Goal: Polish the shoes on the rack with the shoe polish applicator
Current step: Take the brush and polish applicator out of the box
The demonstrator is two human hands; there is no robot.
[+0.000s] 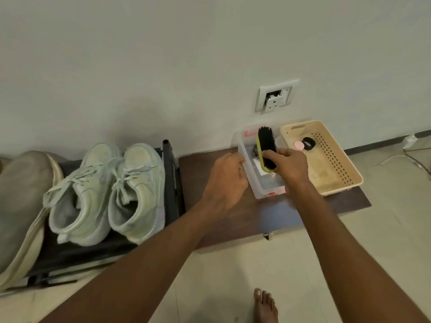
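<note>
Right hand (290, 165) grips a shoe brush (267, 148), fingers curled round its yellow back near the lower end, black bristles facing left. The brush sits over the clear plastic box (261, 183); whether it is going in or coming out cannot be told.

Left hand (225, 180) is at the box's 9 o'clock wall, fingers curled toward the rim. Whether it actually grips the rim or only rests against it cannot be told; motion blur there.

The box stands on a dark wooden board (245, 215), with a beige perforated basket (326, 159) just beside it at 3 o'clock. The basket holds a pink round item (299, 145) and a black ring-shaped item (309, 143). Something round and dark lies inside the box, partly hidden.

Pale sneakers (107, 192), a pair, sit on the black rack (171, 183) at 9 o'clock from the hands, well apart from the brush. A grey shoe (21, 201) lies further left.

Judgement: task at the tool-fetching stage. No shoe touched by hand or brush; no polish visible on the sneakers. All polishing looks left to do.
</note>
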